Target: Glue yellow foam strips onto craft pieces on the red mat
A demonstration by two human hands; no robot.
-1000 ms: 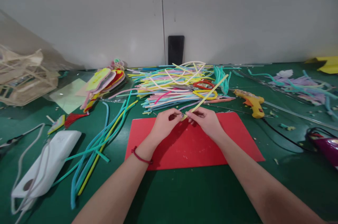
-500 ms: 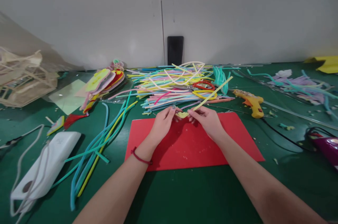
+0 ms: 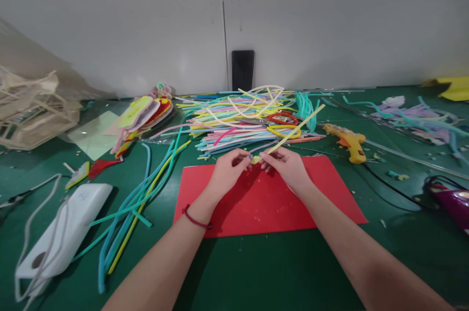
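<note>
Nearest me, bare green table (image 3: 256, 272) lies between my forearms, open right up to the near edge of the red mat (image 3: 267, 208). Over the mat's far edge my left hand (image 3: 229, 169) and right hand (image 3: 287, 167) meet, fingertips almost touching. Each pinches the near end of a yellow stem (image 3: 293, 131) between thumb and fingers. The stem slants up and away to my right, its free end in the air above the heap of coloured stems (image 3: 227, 118), which begins just past the mat's far edge. Left of the mat, a loose bundle of long stems (image 3: 139, 194) crowds that side. To the right, the glue gun (image 3: 348, 142) sits near the mat's far corner. Behind the heap, a black phone (image 3: 242, 69) leans on the wall.
</note>
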